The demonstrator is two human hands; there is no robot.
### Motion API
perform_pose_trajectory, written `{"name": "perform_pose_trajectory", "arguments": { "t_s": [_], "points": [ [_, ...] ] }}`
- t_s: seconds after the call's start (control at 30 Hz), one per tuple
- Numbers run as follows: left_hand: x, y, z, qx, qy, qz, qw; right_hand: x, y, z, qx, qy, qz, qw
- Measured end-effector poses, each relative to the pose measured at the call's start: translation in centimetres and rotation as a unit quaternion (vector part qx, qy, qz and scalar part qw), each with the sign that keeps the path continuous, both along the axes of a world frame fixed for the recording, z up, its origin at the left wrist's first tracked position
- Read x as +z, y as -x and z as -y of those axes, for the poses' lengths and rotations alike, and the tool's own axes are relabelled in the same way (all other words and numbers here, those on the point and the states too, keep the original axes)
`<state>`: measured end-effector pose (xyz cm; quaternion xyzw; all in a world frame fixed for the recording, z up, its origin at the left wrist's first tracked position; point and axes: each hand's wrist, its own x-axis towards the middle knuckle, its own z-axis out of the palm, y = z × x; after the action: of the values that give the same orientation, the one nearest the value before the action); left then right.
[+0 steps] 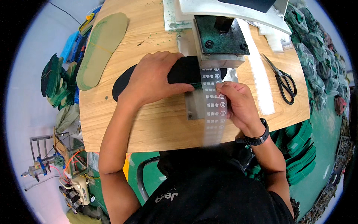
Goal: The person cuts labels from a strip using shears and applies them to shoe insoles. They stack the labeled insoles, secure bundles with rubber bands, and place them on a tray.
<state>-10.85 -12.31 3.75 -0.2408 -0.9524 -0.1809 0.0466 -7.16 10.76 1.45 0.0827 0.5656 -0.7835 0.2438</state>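
Observation:
My left hand [154, 78] presses flat on a black shoe insole [184, 70] that lies across the wooden table [149, 127], its end pushed under the green and grey press head [220, 41]. My right hand [238, 104] pinches a clear film strip [214, 108] printed with rows of small white marks. The strip runs from under the press, over the insole and a metal base plate [194, 106], toward the table's near edge. A black watch sits on my right wrist.
A stack of green insoles [100, 46] lies at the table's left. Black scissors [284, 80] and a white strip [261, 82] lie at the right. Piles of green insoles [56, 80] sit on the floor left, and bagged ones [317, 63] right.

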Motion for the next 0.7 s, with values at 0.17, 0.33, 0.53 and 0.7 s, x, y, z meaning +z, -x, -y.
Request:
{"name": "perform_pose_trajectory", "arguments": {
  "t_s": [0.17,0.33,0.53,0.7],
  "points": [
    [0.2,-0.4,-0.4,0.024,0.02,0.014,0.999,-0.3,0.3,0.4,-0.022,0.011,0.001,1.0],
    [-0.3,-0.4,-0.2,0.005,-0.038,-0.025,0.999,-0.4,0.3,0.6,-0.031,-0.004,-0.013,0.999],
    [-0.1,-0.1,0.1,-0.056,-0.108,-0.04,0.992,-0.1,-0.2,0.0,-0.011,-0.009,-0.027,1.0],
    [-0.9,-0.6,0.6,-0.05,-0.127,-0.074,0.988,1.3,-3.4,-0.1,0.039,-0.104,-0.089,0.99]
  ]
}}
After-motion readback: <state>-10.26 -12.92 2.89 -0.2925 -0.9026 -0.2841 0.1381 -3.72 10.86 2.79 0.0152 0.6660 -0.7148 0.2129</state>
